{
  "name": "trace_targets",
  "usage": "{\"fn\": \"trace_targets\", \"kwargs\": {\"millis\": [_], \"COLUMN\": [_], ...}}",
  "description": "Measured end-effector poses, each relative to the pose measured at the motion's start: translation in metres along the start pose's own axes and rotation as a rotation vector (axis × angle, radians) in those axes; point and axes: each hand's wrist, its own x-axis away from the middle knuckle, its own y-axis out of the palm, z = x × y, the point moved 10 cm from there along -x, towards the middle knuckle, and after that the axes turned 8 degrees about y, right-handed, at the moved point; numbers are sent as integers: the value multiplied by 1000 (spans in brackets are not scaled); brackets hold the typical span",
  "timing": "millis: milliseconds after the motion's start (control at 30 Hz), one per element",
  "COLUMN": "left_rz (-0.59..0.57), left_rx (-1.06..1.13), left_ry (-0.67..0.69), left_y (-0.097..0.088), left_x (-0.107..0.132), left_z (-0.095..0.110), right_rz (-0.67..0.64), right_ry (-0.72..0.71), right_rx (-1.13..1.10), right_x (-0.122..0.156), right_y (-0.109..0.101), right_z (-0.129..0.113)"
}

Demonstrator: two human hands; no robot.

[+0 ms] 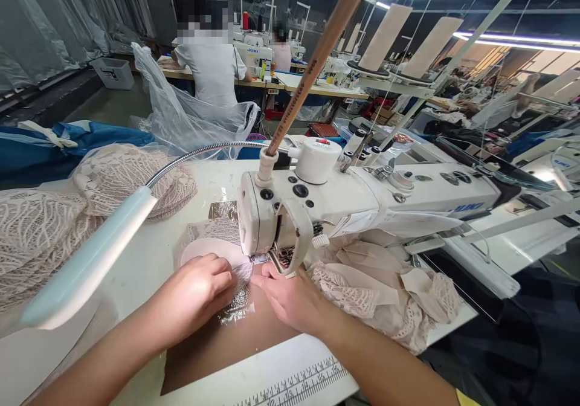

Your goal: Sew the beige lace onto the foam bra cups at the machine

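Note:
My left hand (197,291) lies on a beige lace piece (239,294) just left of the needle, fingers curled and pressing the fabric down. My right hand (287,297) rests flat on the same lace piece to the right, fingertips pointing at the presser foot (260,260). The white sewing machine (344,203) stands right behind both hands. A round beige pad (206,250) lies under the lace beyond my left hand.
A pile of beige lace (54,225) lies at the left, more lace pieces (385,297) at the right under the machine arm. A gooseneck lamp (86,261) crosses the left foreground. A ruler strip (294,385) marks the table's front edge. Other people sit at machines behind.

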Motion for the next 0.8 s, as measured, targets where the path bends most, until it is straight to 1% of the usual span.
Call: {"fn": "trace_targets", "kwargs": {"millis": [67, 100, 200, 333, 467, 567, 667, 800], "left_rz": [-73, -102, -155, -164, -121, -99, -95, -94], "left_rx": [14, 26, 61, 91, 121, 133, 128, 81], "left_ry": [-54, -82, -130, -141, -157, -150, -107, 36], "left_y": [19, 25, 33, 31, 26, 24, 22, 22], "left_x": [-1, 0, 4, 5, 3, 2, 2, 3], "left_z": [-13, -18, -26, -24, -24, -23, -19, -9], "right_rz": [-4, 1, 28, 47, 45, 11, -49, -100], "right_ry": [-4, -2, 27, 74, 56, 28, 12, 32], "right_rx": [-26, -39, -64, -66, -71, -10, 43, 75], "right_x": [0, 0, 0, 0, -1, -2, -4, -4], "right_y": [0, 0, 1, 4, 6, 7, 10, 12], "right_z": [0, 1, 5, 11, 10, 4, -1, -4]}}
